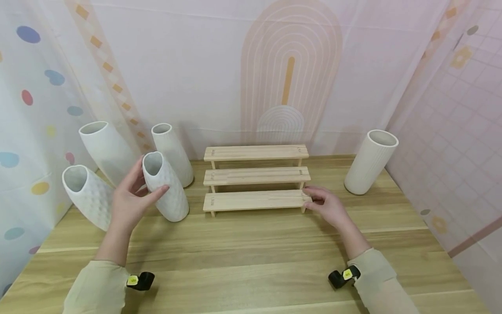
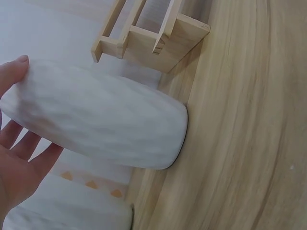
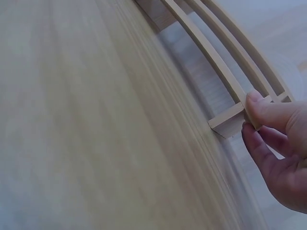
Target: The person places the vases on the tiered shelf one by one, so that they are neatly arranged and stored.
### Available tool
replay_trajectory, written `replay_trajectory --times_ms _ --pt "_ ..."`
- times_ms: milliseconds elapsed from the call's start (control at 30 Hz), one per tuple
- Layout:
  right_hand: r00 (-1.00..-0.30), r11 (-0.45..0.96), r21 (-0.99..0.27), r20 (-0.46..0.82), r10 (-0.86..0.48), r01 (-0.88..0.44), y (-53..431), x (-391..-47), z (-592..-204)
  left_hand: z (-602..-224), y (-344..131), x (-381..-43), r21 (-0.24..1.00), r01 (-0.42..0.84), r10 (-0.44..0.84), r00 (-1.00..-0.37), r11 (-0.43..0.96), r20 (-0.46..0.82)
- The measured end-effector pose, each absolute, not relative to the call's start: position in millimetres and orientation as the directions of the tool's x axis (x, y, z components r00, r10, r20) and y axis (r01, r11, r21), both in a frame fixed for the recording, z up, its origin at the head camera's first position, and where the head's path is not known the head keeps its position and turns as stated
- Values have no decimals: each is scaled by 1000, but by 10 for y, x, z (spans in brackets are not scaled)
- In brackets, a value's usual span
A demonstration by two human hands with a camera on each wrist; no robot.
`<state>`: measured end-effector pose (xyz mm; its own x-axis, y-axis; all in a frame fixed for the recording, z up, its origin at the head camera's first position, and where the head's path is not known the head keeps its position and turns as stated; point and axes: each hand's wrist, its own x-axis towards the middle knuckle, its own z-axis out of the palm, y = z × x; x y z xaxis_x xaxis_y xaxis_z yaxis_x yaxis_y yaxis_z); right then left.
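My left hand (image 1: 131, 196) grips a white dimpled vase (image 1: 172, 196) near its top, thumb on one side and fingers on the other. In the left wrist view the vase (image 2: 105, 115) has its base at the wooden table top, apparently touching it. A three-step wooden display stand (image 1: 255, 200) stands at the middle of the table. My right hand (image 1: 325, 205) pinches the right end of its lowest step, with the thumb above and fingertips below in the right wrist view, where the stand (image 3: 225, 76) reaches up and away.
At the left stand another dimpled white vase (image 1: 92, 200), a tall white vase (image 1: 110, 152) and a slim ribbed vase (image 1: 174, 157). A ribbed white cylinder vase (image 1: 368, 165) stands at the right. Patterned cloth (image 1: 188, 65) hangs behind the wooden table (image 1: 235, 257).
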<state>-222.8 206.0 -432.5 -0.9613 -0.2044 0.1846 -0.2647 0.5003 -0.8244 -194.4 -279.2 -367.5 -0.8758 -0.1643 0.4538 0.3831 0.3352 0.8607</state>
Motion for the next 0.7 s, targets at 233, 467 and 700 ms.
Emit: replay_trajectory --times_ms 233,467,700 --pt "-963 528 -808 179 -203 -262 2054 -2230 -4304 -3668 -2767 -1926 854 354 -207 -868 380 452" --pt "-961 532 -803 190 -200 -269 2049 -2234 -4308 -3559 -2688 -1861 858 367 -265 -842 358 470" --pt "-959 556 -783 199 -202 -280 2059 -2234 -4317 -3320 -2539 -1758 873 425 -263 -837 241 480"
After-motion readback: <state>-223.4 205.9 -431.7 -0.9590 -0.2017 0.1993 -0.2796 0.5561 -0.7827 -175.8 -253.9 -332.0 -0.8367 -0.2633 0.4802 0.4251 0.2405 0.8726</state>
